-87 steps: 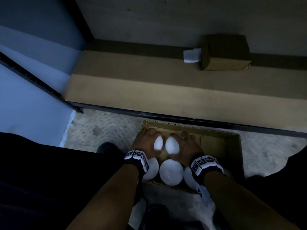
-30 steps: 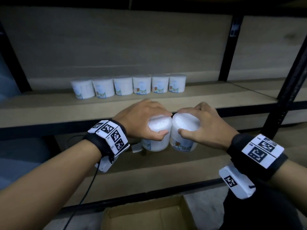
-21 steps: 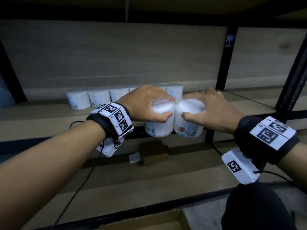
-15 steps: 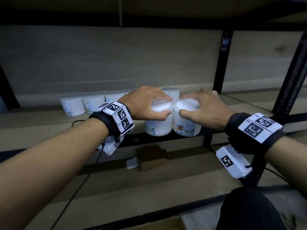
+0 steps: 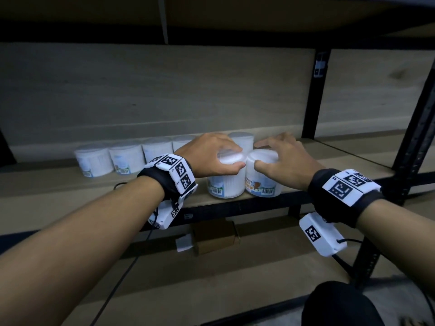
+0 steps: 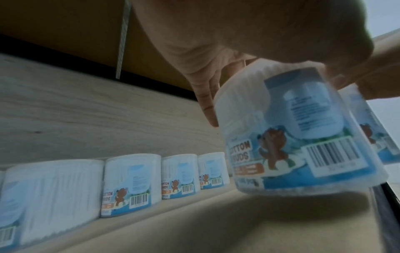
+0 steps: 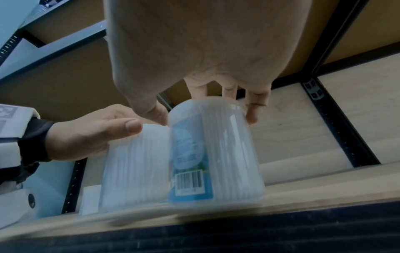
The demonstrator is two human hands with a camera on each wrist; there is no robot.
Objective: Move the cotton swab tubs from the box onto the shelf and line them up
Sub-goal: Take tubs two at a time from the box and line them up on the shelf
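Each of my hands grips one clear cotton swab tub from above by its lid. My left hand holds the left tub and my right hand holds the right tub, side by side and touching at the front edge of the wooden shelf. In the left wrist view the left tub is tilted with a thin gap and shadow under it. The right tub is blurred just over the shelf edge. Several tubs stand in a row at the back.
A black upright post stands right of the row, with bare shelf board before it. A small cardboard box with a white slip lies on the lower shelf. Another shelf board hangs close overhead. A dark knee is at the bottom right.
Both hands took tubs out of the box on the floor, rose, and in the last second carried them up and forward to the shelf's front edge.
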